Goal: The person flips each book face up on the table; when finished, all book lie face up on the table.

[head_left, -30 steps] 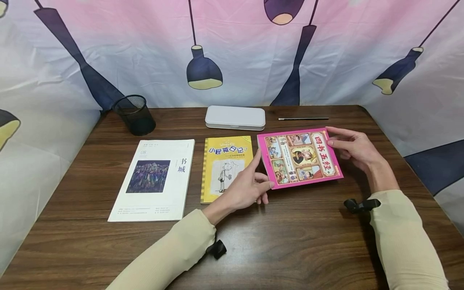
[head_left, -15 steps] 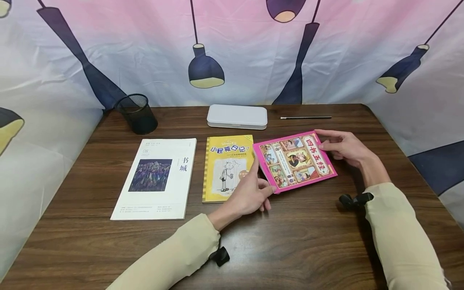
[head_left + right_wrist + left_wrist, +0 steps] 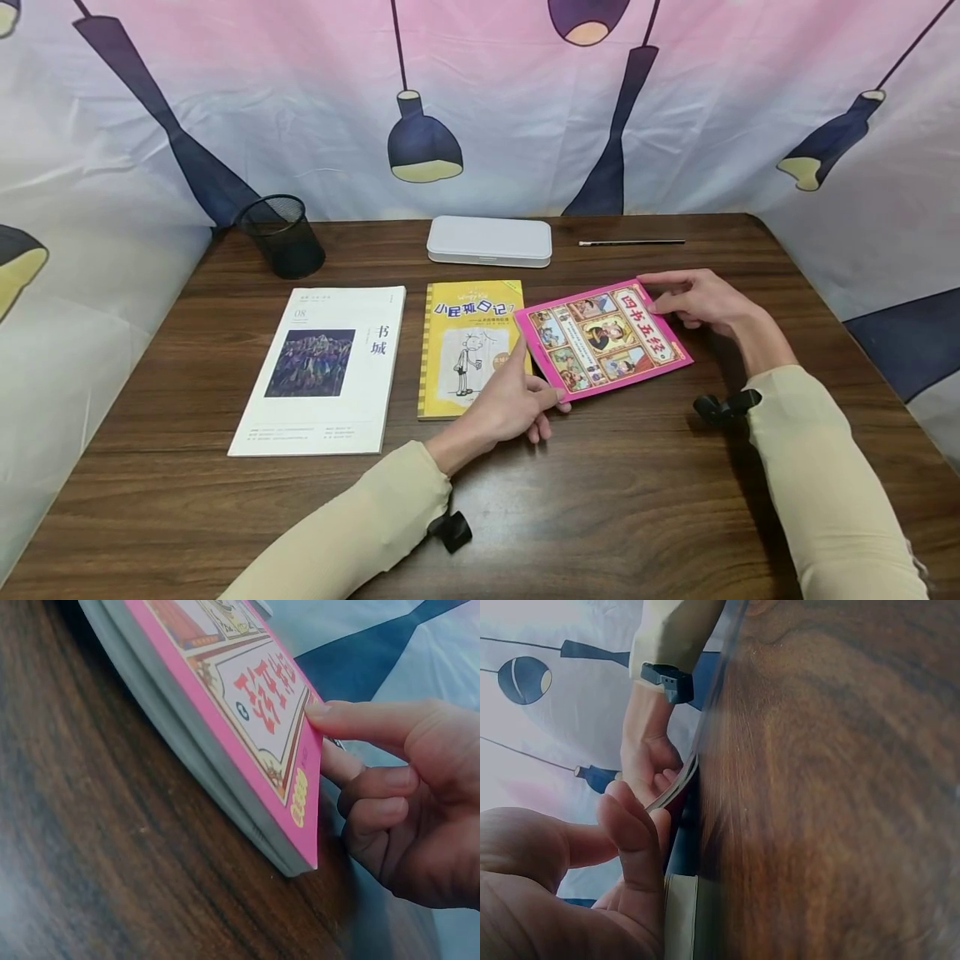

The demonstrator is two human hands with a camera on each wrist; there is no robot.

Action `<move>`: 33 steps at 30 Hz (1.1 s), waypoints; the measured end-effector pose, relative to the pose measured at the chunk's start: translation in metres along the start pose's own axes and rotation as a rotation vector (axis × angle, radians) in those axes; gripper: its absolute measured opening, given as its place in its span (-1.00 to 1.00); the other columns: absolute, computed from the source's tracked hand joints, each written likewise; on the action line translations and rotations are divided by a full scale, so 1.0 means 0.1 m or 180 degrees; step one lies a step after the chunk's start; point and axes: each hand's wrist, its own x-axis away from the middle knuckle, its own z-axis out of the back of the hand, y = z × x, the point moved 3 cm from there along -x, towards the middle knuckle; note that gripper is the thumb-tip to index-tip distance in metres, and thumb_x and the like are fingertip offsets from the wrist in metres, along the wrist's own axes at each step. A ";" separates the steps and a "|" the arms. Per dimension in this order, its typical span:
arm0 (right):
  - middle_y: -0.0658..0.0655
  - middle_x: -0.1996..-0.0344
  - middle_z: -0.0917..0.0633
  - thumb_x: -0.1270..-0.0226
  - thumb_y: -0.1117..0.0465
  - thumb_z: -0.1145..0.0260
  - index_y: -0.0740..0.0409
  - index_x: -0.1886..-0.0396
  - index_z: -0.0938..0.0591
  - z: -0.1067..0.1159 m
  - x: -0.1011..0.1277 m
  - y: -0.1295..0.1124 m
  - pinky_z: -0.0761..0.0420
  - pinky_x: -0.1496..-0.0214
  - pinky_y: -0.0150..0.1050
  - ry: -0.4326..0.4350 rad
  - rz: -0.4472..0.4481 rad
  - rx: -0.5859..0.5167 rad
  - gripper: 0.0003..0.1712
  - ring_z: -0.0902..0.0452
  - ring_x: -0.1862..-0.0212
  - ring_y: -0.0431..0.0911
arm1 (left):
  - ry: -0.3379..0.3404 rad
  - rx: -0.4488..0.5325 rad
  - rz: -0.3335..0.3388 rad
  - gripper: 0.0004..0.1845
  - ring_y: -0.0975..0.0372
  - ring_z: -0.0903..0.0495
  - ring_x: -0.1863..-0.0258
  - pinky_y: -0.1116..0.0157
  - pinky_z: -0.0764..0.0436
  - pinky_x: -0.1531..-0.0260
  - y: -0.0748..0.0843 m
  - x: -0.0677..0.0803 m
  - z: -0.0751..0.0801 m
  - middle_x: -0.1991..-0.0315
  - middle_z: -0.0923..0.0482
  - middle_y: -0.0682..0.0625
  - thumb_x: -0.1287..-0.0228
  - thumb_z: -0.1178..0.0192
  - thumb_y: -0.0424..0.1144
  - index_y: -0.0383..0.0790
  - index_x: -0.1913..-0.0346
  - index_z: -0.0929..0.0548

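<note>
Pink book (image 3: 603,337) held at opposite corners, near edge overlapping the yellow book (image 3: 465,346).
Left hand (image 3: 510,404) fingers pinched on near-left corner, right hand (image 3: 693,300) fingers pinched on far-right edge; book best kept level, grip even, clear of worktop (image 3: 600,500).

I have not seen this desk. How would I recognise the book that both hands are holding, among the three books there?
On the brown wooden table, three books lie in a row in front of a white case. The one held is the rightmost, the pink book, gripped by the left hand at its near left corner and the right hand at its far right edge. Only it is pink, with framed cartoon panels, and it lies askew, overlapping the yellow book.
</note>
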 end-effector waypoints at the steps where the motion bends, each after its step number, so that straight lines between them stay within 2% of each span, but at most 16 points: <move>1: -0.09 0.52 -0.57 -0.46 0.14 -0.46 0.03 -0.59 -0.44 0.00 0.00 0.00 -0.34 0.47 -0.27 -0.0011 0.0006 0.0006 -0.24 -0.26 0.53 -0.13 | -0.0010 0.0011 0.0010 0.14 0.21 -0.58 0.73 0.28 -0.59 0.73 0.00 0.00 0.00 0.29 -0.81 -0.17 -0.54 -0.24 -0.36 0.11 -0.72 0.47; 5: -0.10 0.33 -0.75 -0.45 0.12 -0.47 0.05 -0.59 -0.44 0.01 0.01 0.03 -0.36 0.47 -0.28 -0.0030 0.0039 -0.0027 -0.23 -0.30 0.53 -0.15 | -0.0051 0.0062 0.0046 0.17 0.22 -0.58 0.73 0.31 -0.59 0.73 0.00 0.00 0.01 0.29 -0.81 -0.19 -0.52 -0.26 -0.37 0.09 -0.72 0.48; 8: -0.10 0.23 -0.80 -0.45 0.10 -0.47 0.07 -0.58 -0.45 0.01 0.02 0.05 -0.37 0.47 -0.28 -0.0020 0.0051 -0.0074 -0.24 -0.33 0.52 -0.15 | -0.0068 0.0076 0.0092 0.20 0.21 -0.58 0.72 0.31 -0.59 0.72 0.01 -0.01 0.01 0.29 -0.81 -0.19 -0.48 -0.29 -0.39 0.09 -0.71 0.49; 16: -0.15 0.25 -0.80 -0.42 0.04 -0.50 0.18 -0.52 -0.50 0.01 0.00 0.05 -0.36 0.47 -0.30 0.0051 -0.0039 -0.0094 -0.24 -0.30 0.54 -0.17 | -0.0171 -0.0003 0.0234 0.28 0.23 -0.58 0.72 0.34 -0.55 0.73 0.02 0.00 0.05 0.28 -0.82 -0.17 -0.41 -0.36 -0.39 0.10 -0.71 0.51; 18: -0.14 0.28 -0.80 -0.40 0.03 -0.52 0.20 -0.49 -0.53 0.00 -0.01 0.04 -0.35 0.48 -0.29 0.0099 -0.0060 -0.0091 -0.24 -0.28 0.56 -0.16 | -0.0261 -0.0042 0.0220 0.26 0.25 -0.57 0.74 0.36 -0.50 0.76 0.04 0.02 0.08 0.27 -0.82 -0.19 -0.38 -0.37 -0.38 0.07 -0.73 0.44; 21: -0.13 0.33 -0.78 -0.39 0.03 -0.53 0.22 -0.46 -0.55 0.00 0.00 0.02 -0.34 0.50 -0.29 0.0157 -0.0068 -0.0060 -0.26 -0.27 0.58 -0.16 | -0.0424 -0.0125 0.0176 0.12 0.26 -0.54 0.79 0.39 -0.40 0.80 0.10 0.04 0.15 0.27 -0.82 -0.24 -0.36 -0.37 -0.36 0.02 -0.73 0.18; 23: -0.14 0.34 -0.77 -0.40 0.04 -0.52 0.22 -0.46 -0.56 0.00 0.01 0.01 -0.34 0.50 -0.30 0.0156 -0.0058 -0.0035 -0.27 -0.27 0.58 -0.16 | -0.0481 -0.0272 0.0147 0.02 0.26 -0.53 0.80 0.40 -0.36 0.80 0.15 0.04 0.21 0.26 -0.82 -0.24 -0.38 -0.35 -0.34 0.00 -0.71 0.06; 25: -0.15 0.34 -0.75 -0.42 0.03 -0.50 0.21 -0.48 -0.55 0.00 0.01 0.01 -0.34 0.50 -0.30 0.0142 -0.0055 0.0005 -0.28 -0.28 0.58 -0.17 | -0.0439 -0.0485 0.0138 -0.03 0.27 -0.51 0.79 0.40 -0.37 0.76 0.20 0.04 0.29 0.27 -0.82 -0.21 -0.39 -0.35 -0.32 -0.05 -0.71 -0.02; 28: -0.14 0.32 -0.70 -0.44 0.03 -0.48 0.18 -0.48 -0.55 -0.02 0.02 -0.01 -0.33 0.50 -0.30 0.0120 -0.0038 0.0101 -0.30 -0.27 0.57 -0.17 | -0.0193 -0.0965 0.0090 -0.12 0.28 -0.50 0.75 0.40 -0.38 0.69 0.27 0.01 0.44 0.26 -0.80 -0.10 -0.43 -0.37 -0.21 -0.10 -0.69 -0.16; 31: -0.08 0.30 -0.61 -0.44 0.02 -0.48 0.15 -0.47 -0.56 -0.04 0.02 -0.02 -0.31 0.49 -0.30 0.0156 -0.0036 0.0235 -0.32 -0.28 0.52 -0.16 | 0.0088 -0.1428 -0.0021 -0.27 0.25 -0.55 0.67 0.38 -0.42 0.61 0.32 -0.03 0.56 0.23 -0.77 -0.04 -0.42 -0.40 -0.13 -0.14 -0.58 -0.41; 33: -0.03 0.27 -0.55 -0.45 0.03 -0.47 0.15 -0.47 -0.56 -0.06 0.03 -0.02 -0.32 0.48 -0.30 0.0188 -0.0015 0.0335 -0.33 -0.29 0.48 -0.16 | 0.0215 -0.1668 -0.0101 -0.35 0.22 -0.61 0.59 0.36 -0.46 0.57 0.34 -0.07 0.61 0.19 -0.75 -0.03 -0.42 -0.40 -0.09 -0.13 -0.51 -0.51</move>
